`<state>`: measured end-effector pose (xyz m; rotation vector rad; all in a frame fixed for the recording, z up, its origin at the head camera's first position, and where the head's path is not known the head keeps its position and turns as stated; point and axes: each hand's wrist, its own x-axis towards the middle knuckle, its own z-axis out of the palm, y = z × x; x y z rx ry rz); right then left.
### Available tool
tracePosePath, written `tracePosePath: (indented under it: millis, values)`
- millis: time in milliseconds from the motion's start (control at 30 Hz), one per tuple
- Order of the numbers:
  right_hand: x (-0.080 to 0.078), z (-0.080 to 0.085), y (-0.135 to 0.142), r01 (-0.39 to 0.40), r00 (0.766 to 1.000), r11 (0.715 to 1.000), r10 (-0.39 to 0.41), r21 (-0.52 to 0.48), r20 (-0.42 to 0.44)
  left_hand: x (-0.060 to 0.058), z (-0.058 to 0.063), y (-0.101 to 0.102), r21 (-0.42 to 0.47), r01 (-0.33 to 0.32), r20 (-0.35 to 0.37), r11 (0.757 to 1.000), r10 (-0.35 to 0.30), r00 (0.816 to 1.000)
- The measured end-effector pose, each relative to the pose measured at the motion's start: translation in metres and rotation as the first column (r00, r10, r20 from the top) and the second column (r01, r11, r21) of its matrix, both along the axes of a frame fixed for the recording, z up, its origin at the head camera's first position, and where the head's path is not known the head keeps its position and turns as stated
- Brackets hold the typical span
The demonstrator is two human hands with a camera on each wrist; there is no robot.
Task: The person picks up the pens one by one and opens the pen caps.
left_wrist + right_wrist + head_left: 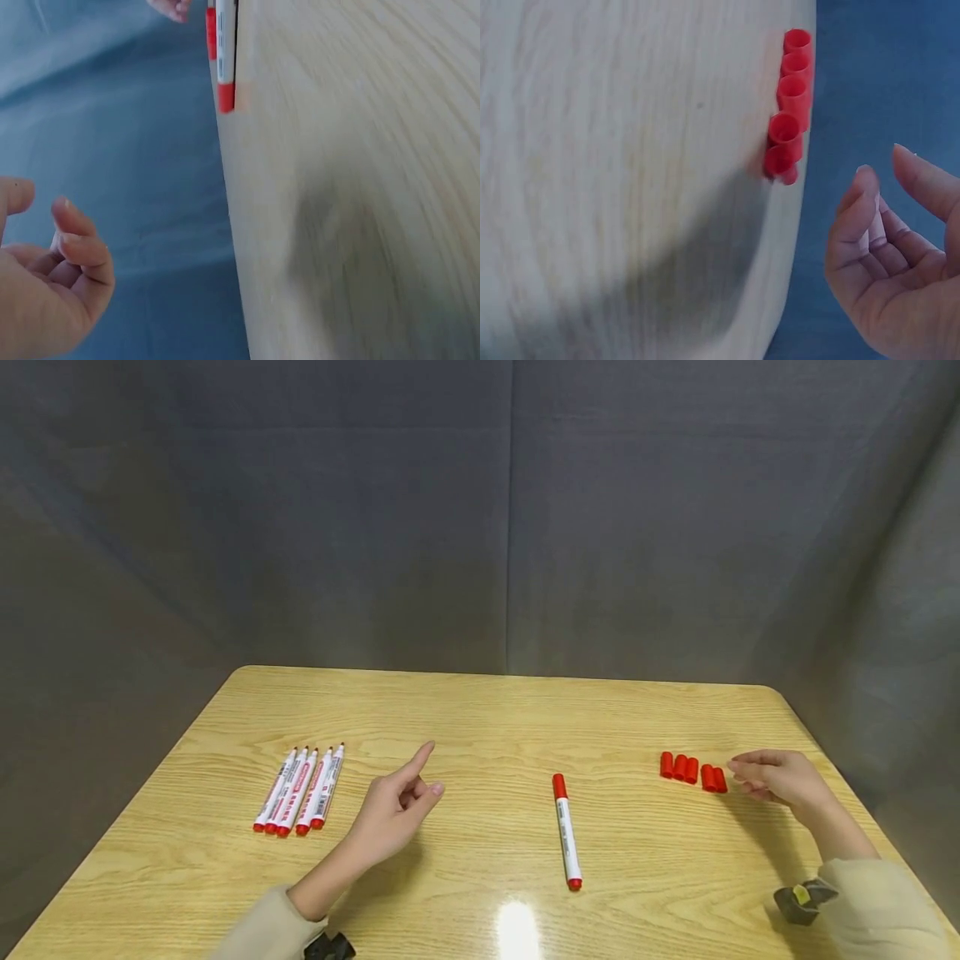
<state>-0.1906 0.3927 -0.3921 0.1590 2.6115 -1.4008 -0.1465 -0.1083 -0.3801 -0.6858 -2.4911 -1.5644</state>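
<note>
My left hand point(396, 810) hovers over the table between the uncapped markers and the capped one. Its index finger points away, the other fingers bend loosely, and nothing is in it. A white marker with a red cap point(567, 835) lies to its right. Beside the far right row of red marker caps point(793, 90) is my right hand point(776, 779), raised above the wood. The right wrist view shows this hand point(900, 277) holding nothing, with a gap between thumb and bent fingers, apart from the caps. Those caps lie on their sides, mouths facing me.
Several uncapped white markers point(300, 793) with red ends lie side by side on the left of the wooden table point(480, 718). A dark grey cloth point(480, 527) hangs behind the table's far edge. Light reflects off the front of the tabletop.
</note>
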Motion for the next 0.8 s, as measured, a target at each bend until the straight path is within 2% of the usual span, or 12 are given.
tracePosePath:
  millis: [167, 367, 533, 700, 800]
  values:
    - [0.003, 0.007, -0.005, -0.010, 1.000, 1.000, 0.010, 0.009, -0.027, -0.003, -0.005, 0.020, 0.022, 0.001, 0.065, 1.000, -0.002, 0.998]
    - [0.004, 0.014, -0.014, -0.022, 0.999, 1.000, 0.023, 0.022, -0.048, -0.002, -0.014, 0.044, 0.038, 0.048, 0.164, 0.998, -0.053, 0.985]
    - [0.006, 0.017, -0.020, -0.038, 0.997, 0.999, 0.039, 0.020, -0.064, -0.002, -0.023, 0.059, 0.053, 0.085, 0.189, 0.995, -0.094, 0.977]
    - [0.007, 0.020, -0.025, -0.055, 0.995, 0.998, 0.056, 0.016, -0.081, -0.001, -0.029, 0.072, 0.063, 0.082, 0.228, 0.995, -0.095, 0.969]
    - [0.008, 0.022, -0.028, -0.061, 0.994, 0.998, 0.061, 0.003, -0.085, 0.001, -0.033, 0.081, 0.032, 0.074, 0.267, 0.997, -0.080, 0.960]
